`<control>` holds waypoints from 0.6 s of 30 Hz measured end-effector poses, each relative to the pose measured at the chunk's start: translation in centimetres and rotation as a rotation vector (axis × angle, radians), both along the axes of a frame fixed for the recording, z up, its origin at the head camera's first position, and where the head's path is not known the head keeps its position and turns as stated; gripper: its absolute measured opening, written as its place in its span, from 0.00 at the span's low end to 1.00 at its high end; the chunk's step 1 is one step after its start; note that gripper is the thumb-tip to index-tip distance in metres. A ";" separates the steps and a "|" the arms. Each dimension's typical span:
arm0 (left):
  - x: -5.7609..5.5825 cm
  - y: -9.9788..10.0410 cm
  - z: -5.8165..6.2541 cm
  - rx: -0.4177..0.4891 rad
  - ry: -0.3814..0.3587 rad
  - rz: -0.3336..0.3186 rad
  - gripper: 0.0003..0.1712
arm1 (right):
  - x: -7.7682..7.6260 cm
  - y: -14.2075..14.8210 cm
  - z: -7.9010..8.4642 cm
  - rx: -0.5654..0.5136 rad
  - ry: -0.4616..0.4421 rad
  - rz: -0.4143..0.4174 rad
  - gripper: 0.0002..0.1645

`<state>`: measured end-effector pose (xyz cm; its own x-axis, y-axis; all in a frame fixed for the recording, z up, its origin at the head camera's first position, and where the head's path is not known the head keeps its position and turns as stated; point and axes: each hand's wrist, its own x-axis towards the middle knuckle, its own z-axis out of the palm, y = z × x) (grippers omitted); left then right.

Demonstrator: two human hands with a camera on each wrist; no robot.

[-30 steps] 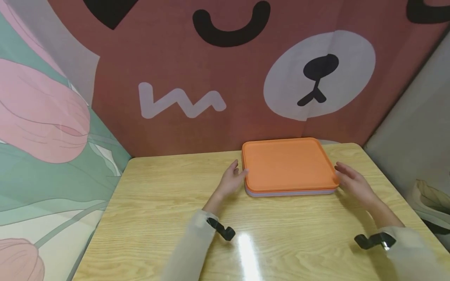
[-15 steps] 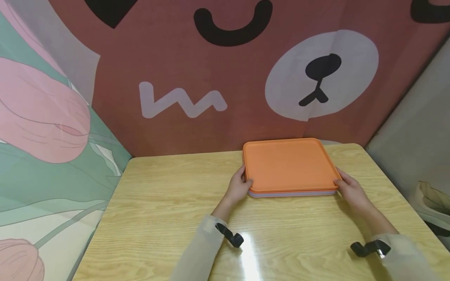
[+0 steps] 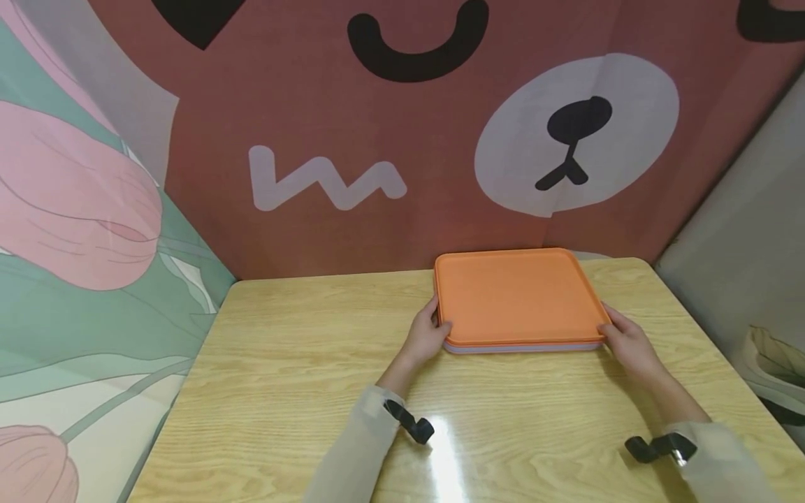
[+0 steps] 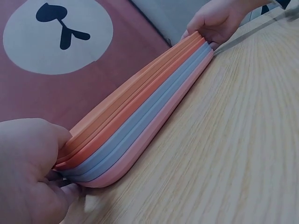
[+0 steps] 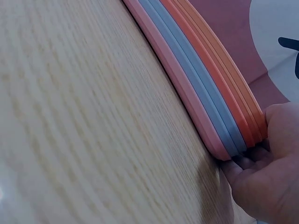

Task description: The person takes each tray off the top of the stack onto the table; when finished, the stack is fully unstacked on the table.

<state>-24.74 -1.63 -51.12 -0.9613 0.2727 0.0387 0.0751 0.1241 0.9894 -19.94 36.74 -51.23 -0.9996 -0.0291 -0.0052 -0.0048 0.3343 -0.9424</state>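
Observation:
A stack of several rectangular trays lies at the back right of the table, against the wall. The uppermost tray is orange; in the left wrist view, blue-grey trays and a pink bottom tray show below the orange ones. My left hand grips the stack's front left corner, thumb over the top rim and fingers low at the side. At the front right corner my right hand holds it likewise, its fingers tucked by the lower edges. The fingertips of both hands are partly hidden.
The wooden table backs onto a cloth hanging printed with a bear face. Its right edge runs near a grey wall. A black strap mount sits at the left sleeve, another strap mount at the right.
Both hands have come in from beside the stack and taken hold of its front corners. The stack has shifted very slightly to the right. Over the last half second almost nothing moves.

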 end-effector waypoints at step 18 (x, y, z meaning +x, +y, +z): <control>2.7 -4.6 -0.1 -0.048 0.009 -0.083 0.40 | 2.5 -2.7 0.3 0.065 0.029 0.056 0.34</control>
